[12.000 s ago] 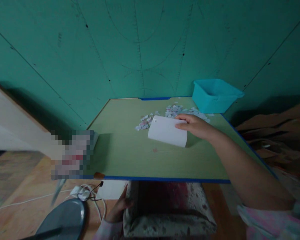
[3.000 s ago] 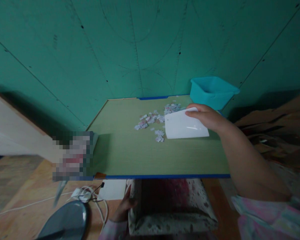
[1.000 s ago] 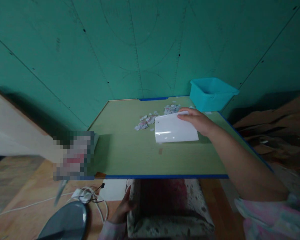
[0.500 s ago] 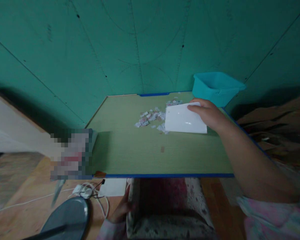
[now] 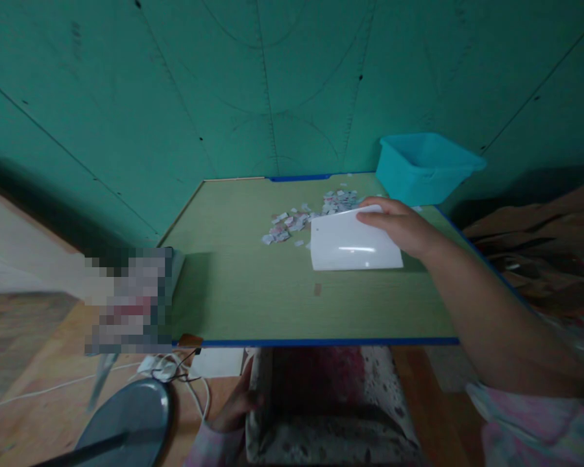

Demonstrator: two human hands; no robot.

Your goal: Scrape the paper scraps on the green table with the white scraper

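My right hand grips a glossy white sheet by its upper right edge, thumb on top. The sheet bows slightly and is tilted over the table. Small paper scraps lie in a loose heap beside its left edge, and more scraps are behind it; the sheet hides what is beneath. Below the table's front edge, my left hand is closed on the left side of a speckled, stained open container, dark pink inside. Shadow partly hides those fingers.
A turquoise plastic bin stands at the table's back right corner. The pale green table has blue edging and meets a green wall. A blurred-out object is at its left edge; cables and a round grey base are below.
My right hand has drawn the white sheet slightly toward me and left, and it bends more. More scraps show behind it. My left hand stays at the container.
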